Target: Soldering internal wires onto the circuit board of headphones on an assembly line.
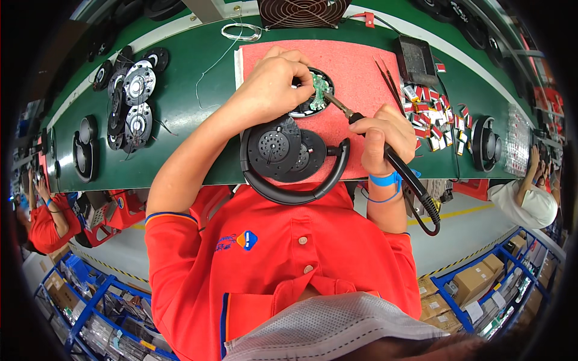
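My right hand [387,141] is closed around a black-handled soldering iron [404,169], whose metal tip points up and left. The tip meets a small green circuit board [320,85] in an open round headphone ear cup [312,111]. Over the cup's left side, my left hand [278,83] is closed, thumb and fingers pinched at the board's edge. What they hold is hidden. Just nearer to me lies the rest of the headphones, with a curved black headband [288,195] and round black perforated speaker plates [274,146]. A pink foam mat [355,63] lies under these things.
Small silver-and-red battery packs [435,114] are heaped right of the mat, below a black tray [416,60]. Tweezers [390,83] lie on the mat's right edge. Speaker discs [139,84] stack at left; a solder wire coil [241,32] and fan [304,12] stand at the back.
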The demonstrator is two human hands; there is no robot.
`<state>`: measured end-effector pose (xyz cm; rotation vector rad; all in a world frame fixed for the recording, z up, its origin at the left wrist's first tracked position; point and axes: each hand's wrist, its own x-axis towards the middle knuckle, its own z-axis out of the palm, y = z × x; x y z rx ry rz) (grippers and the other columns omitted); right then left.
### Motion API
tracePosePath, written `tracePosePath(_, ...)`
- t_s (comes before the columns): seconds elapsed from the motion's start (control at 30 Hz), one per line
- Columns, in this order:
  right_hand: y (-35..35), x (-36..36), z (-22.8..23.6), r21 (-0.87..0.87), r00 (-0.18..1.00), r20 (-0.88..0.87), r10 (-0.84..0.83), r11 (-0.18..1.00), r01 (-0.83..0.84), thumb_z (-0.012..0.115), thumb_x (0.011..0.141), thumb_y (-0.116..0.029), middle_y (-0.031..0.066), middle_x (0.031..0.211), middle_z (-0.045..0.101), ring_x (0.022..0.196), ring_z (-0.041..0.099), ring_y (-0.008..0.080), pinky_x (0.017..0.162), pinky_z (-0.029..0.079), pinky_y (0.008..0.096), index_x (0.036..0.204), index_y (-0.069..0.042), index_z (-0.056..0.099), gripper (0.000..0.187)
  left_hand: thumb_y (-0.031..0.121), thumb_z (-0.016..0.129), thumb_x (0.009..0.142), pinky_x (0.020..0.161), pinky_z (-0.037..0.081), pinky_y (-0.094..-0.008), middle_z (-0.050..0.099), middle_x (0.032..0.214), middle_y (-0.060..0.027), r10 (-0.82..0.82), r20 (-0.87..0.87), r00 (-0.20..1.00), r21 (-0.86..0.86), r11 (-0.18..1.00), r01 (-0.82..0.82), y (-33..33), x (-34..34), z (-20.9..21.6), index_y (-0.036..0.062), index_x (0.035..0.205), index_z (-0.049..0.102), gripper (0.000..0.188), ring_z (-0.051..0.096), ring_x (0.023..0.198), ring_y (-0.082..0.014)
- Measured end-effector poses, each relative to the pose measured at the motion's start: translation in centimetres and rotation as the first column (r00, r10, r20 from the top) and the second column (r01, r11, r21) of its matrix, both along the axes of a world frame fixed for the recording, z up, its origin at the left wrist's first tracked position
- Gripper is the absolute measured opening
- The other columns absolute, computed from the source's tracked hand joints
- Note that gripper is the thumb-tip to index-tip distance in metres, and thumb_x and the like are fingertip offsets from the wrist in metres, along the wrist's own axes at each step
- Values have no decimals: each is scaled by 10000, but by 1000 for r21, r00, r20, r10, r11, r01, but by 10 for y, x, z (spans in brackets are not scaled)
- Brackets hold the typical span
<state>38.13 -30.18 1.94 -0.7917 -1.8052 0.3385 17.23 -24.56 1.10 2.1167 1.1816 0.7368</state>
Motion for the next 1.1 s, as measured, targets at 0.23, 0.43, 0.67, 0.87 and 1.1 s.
tracePosePath(0.23,0,0,-1,1,1000,-17,-19,1000,19,517,917,-210,56,522,509,453,393,164,442,270,311,654,13,617,359,106,664,711,872,413,-395,644,945,-71,47,39,998,77,996,-50,-6,5,-4,26,746,660,88,525,990,-288)
tracePosePath(0.43,-2,2,0,-15,1000,-12,-19,1000,19,518,917,-209,57,519,510,453,403,163,440,276,307,648,10,610,358,84,648,704,872,396,-411,626,996,-48,4,35,999,324,946,-15,-6,9,-2,39,745,653,61,516,1019,-262)
tracePosePath(0.67,-1,2,-1,4,999,29,17,1000,-17,518,907,-193,48,525,518,453,408,162,438,288,306,670,0,619,323,34,654,704,929,401,-405,606,1066,-71,-44,-116,992,288,955,76,-5,5,4,-1,742,624,59,492,1088,-282)
tracePosePath(0.87,0,0,0,-6,998,50,27,1000,-27,533,891,-177,50,532,529,454,415,170,439,301,306,673,-8,626,291,50,653,702,919,399,-409,602,1038,-60,-77,-214,974,299,944,141,-1,7,9,-7,719,631,64,488,1093,-273)
tracePosePath(1.1,2,-2,-1,14,998,58,32,999,-33,550,875,-155,49,529,522,447,437,179,431,310,308,682,-19,633,251,51,636,675,924,368,-425,620,950,-63,-53,-269,962,356,922,151,-1,12,11,11,701,682,67,498,1062,-259)
